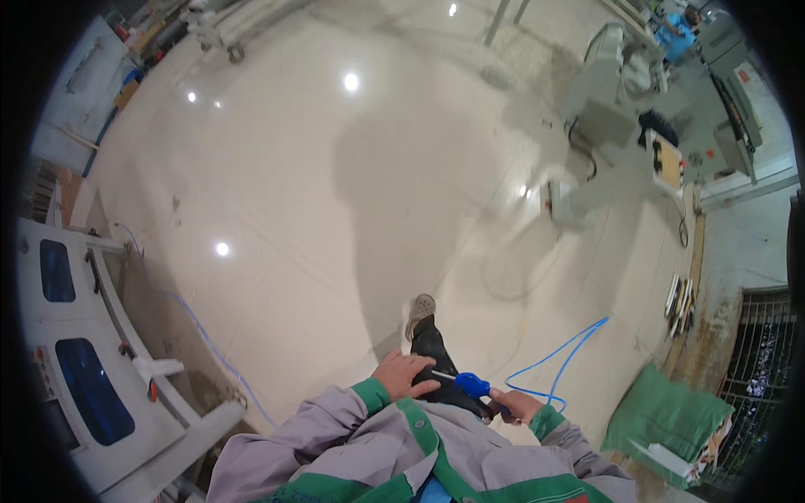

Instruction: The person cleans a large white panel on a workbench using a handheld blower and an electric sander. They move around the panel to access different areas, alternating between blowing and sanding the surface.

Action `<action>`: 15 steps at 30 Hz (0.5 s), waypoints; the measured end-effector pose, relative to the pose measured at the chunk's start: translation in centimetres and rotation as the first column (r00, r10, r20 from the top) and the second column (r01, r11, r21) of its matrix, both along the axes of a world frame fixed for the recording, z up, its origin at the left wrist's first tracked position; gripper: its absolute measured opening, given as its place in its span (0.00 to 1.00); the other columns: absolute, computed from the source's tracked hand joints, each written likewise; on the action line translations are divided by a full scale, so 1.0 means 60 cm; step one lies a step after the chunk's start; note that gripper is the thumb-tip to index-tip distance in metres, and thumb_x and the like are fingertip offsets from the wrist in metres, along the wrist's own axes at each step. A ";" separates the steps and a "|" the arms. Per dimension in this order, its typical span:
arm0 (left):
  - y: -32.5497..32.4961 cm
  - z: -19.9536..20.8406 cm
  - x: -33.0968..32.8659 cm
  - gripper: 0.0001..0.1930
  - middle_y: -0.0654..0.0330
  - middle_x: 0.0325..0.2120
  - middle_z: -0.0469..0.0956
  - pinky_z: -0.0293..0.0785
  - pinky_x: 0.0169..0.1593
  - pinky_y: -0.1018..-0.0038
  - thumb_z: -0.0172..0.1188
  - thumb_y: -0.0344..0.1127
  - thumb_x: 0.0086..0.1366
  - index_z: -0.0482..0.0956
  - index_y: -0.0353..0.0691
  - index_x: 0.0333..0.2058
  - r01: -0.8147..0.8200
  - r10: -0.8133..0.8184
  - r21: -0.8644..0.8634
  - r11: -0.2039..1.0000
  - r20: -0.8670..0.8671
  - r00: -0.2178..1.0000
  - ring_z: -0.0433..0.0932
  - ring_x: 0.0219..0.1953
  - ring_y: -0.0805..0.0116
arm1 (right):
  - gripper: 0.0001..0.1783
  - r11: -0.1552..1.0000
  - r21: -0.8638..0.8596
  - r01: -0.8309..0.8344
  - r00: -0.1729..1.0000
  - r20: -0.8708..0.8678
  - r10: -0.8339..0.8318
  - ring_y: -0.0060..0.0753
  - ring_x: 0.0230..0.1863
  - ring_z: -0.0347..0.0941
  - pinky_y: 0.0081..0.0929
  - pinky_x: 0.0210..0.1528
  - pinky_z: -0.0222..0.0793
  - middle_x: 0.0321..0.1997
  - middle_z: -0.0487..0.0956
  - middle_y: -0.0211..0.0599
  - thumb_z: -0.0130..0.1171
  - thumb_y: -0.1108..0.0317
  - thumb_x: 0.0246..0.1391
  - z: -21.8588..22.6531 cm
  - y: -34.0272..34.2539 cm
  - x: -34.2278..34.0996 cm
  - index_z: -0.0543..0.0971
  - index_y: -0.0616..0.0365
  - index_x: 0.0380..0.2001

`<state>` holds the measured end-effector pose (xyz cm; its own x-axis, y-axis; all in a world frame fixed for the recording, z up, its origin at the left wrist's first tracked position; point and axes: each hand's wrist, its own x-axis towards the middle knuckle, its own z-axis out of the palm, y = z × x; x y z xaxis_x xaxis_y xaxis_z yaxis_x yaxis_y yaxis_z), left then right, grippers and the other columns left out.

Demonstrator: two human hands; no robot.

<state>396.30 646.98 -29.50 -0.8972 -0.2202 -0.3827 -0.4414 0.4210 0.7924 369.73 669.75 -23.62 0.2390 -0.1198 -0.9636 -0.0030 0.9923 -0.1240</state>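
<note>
My right hand [516, 405] is closed around a blue air blow gun [472, 385]. Its thin metal nozzle points left, toward my other hand. A blue hose [579, 337] loops out over the floor just beyond the right hand; where it joins the gun is hidden. My left hand [404, 375] is held in front of my jacket with its fingers apart, over my dark trouser leg, and holds nothing. The nozzle tip comes close to its fingers; whether they touch I cannot tell.
A pale machine with dark blue windows [94, 391] stands at the left, a blue line [197, 323] on the floor beside it. Grey machinery [604, 117] and a person in blue [676, 37] are at the far right. A green sack [662, 415] lies near right.
</note>
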 end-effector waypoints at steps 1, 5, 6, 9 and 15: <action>-0.059 0.035 -0.035 0.28 0.47 0.38 0.81 0.72 0.48 0.56 0.49 0.62 0.70 0.81 0.43 0.47 0.059 -0.060 -0.032 0.998 -0.019 0.998 0.79 0.47 0.46 | 0.34 0.988 -0.134 0.082 0.996 -0.008 -0.084 0.25 0.16 0.67 0.23 0.24 0.65 0.23 0.75 0.33 0.52 0.34 0.62 0.005 -0.055 -0.018 0.84 0.56 0.46; -0.296 0.149 -0.174 0.26 0.46 0.33 0.81 0.75 0.42 0.57 0.50 0.62 0.70 0.82 0.43 0.40 0.024 0.024 -0.197 0.980 0.241 0.970 0.80 0.40 0.46 | 0.43 0.682 -0.662 -0.312 0.788 -0.581 -0.204 0.38 0.28 0.77 0.32 0.33 0.72 0.30 0.78 0.40 0.66 0.35 0.50 0.011 -0.297 -0.088 0.75 0.57 0.58; -0.342 0.177 -0.200 0.27 0.46 0.33 0.81 0.74 0.42 0.57 0.50 0.62 0.70 0.82 0.42 0.40 -0.061 0.096 -0.162 0.985 0.220 0.971 0.80 0.41 0.45 | 0.46 0.509 -0.655 -0.559 0.591 -0.745 -0.310 0.43 0.33 0.79 0.35 0.36 0.74 0.32 0.79 0.42 0.69 0.35 0.46 0.013 -0.357 -0.104 0.73 0.57 0.60; -0.455 0.254 -0.289 0.26 0.45 0.35 0.81 0.74 0.44 0.56 0.49 0.57 0.72 0.80 0.37 0.40 -0.246 0.254 -0.072 0.967 0.143 0.957 0.80 0.41 0.43 | 0.53 0.460 -0.448 -0.767 0.227 -0.860 -0.457 0.54 0.46 0.78 0.45 0.48 0.74 0.43 0.80 0.48 0.77 0.42 0.35 -0.002 -0.570 -0.177 0.69 0.58 0.62; -0.717 0.374 -0.392 0.24 0.53 0.40 0.80 0.74 0.51 0.66 0.54 0.49 0.73 0.71 0.37 0.59 -0.499 0.515 0.129 0.857 -0.185 0.837 0.79 0.43 0.59 | 0.27 0.375 -0.768 -0.519 0.467 -0.622 -0.628 0.52 0.41 0.80 0.45 0.44 0.77 0.39 0.82 0.45 0.74 0.64 0.41 -0.026 -0.932 -0.403 0.76 0.51 0.47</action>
